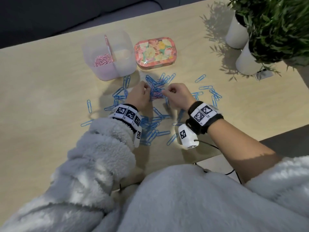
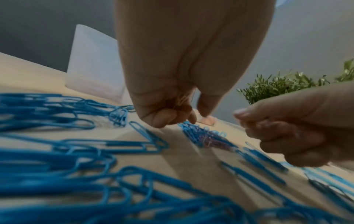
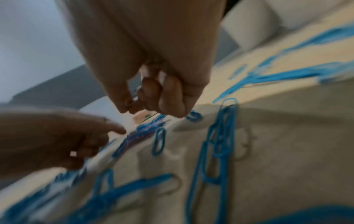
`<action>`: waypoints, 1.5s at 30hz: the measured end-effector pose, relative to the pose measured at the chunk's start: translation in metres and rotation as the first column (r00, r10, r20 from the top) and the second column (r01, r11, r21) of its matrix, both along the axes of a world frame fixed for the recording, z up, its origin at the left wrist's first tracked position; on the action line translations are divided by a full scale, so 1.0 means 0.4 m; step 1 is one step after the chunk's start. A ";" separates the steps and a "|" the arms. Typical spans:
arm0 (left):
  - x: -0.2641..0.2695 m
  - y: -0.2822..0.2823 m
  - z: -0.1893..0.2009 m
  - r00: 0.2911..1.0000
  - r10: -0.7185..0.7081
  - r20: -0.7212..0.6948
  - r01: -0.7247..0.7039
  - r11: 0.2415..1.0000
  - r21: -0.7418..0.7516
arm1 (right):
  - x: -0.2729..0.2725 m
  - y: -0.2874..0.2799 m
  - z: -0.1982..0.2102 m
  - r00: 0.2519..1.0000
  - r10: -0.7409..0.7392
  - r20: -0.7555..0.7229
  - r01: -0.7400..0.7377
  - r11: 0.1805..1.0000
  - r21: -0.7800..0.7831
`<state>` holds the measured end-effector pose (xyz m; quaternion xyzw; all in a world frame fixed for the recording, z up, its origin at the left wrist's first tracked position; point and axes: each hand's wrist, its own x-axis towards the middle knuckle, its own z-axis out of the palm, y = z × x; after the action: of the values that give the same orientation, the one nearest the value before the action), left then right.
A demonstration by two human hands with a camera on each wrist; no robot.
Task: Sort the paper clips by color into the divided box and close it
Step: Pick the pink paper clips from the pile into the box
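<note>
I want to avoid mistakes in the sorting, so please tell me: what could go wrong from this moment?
1. Pink clips are tangled among blue ones in the mixed pile between the left hand and right hand; a blue one may ride along into the pink compartment of the divided box.
2. Blue clips lie under both wrists, so a sleeve might sweep some toward the table edge.
3. The floral lid still sits beside the box, which remains open.

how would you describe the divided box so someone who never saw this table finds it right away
On the far side of the wooden table, left of the floral tin, stands the divided box. It is translucent and open-topped, and only it has pink paper clips in one compartment.
</note>
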<state>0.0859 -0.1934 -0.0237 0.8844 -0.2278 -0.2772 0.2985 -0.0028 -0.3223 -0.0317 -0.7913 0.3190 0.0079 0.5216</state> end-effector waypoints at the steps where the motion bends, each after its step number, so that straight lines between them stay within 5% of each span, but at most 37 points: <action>1: -0.002 0.004 -0.006 0.999 -0.031 0.014 0.031 0.999 0.015 | 0.009 0.012 -0.007 0.996 0.093 0.000 -0.093 0.988 -0.123; 6: -0.001 0.037 -0.023 0.985 -0.082 0.155 0.063 0.990 0.125 | 0.020 0.050 -0.022 0.923 0.365 -0.125 -0.384 0.841 -0.381; 9: 0.010 0.066 -0.025 0.968 -0.055 0.245 0.005 0.980 0.197 | 0.013 0.050 -0.019 0.925 0.363 -0.110 -0.375 0.833 -0.408; 12: 0.018 0.081 -0.020 0.952 -0.028 0.306 -0.032 0.981 0.189 | 0.007 0.029 -0.011 0.985 0.156 0.074 -0.141 0.974 -0.177; 14: 0.013 0.074 -0.009 0.944 -0.027 0.330 -0.021 0.990 0.141 | -0.007 0.004 0.002 0.990 -0.060 0.126 0.051 0.996 0.070; 17: -0.007 0.041 0.001 0.954 -0.130 0.272 0.119 0.991 0.055 | -0.037 -0.033 0.025 0.958 -0.281 0.056 0.221 0.846 0.485; 21: -0.019 -0.004 -0.017 0.931 -0.248 0.268 0.228 0.968 0.104 | -0.059 -0.062 0.031 0.950 -0.311 -0.022 0.266 0.771 0.579; 28: -0.014 -0.018 -0.047 0.877 -0.348 0.333 0.279 0.930 0.238 | -0.061 -0.061 0.024 0.922 -0.377 -0.084 0.387 0.894 0.225; 32: -0.012 -0.009 -0.058 0.823 -0.420 0.381 0.336 0.902 0.270 | -0.054 -0.070 0.034 0.859 -0.511 -0.039 0.478 0.771 0.421; 34: -0.012 -0.004 -0.060 0.817 -0.430 0.383 0.350 0.899 0.264 | -0.055 -0.074 0.042 0.864 -0.503 -0.027 0.465 0.776 0.426; 38: -0.010 0.014 -0.046 0.895 -0.329 0.301 0.302 0.944 0.132 | -0.067 -0.084 0.036 0.925 -0.378 -0.030 0.379 0.917 0.124; 42: 0.015 0.046 -0.022 0.997 -0.013 0.074 0.018 0.997 -0.077 | -0.072 -0.086 0.005 0.987 -0.147 -0.064 0.142 0.986 -0.084; 45: 0.047 0.064 -0.020 0.993 0.088 -0.078 -0.097 0.986 -0.133 | -0.071 -0.075 0.008 0.958 0.043 -0.284 -0.154 0.912 -0.379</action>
<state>0.1049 -0.1676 -0.0316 0.8610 -0.1940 -0.2785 0.3788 -0.0311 -0.3522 -0.0286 -0.8873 0.3410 0.0768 0.3007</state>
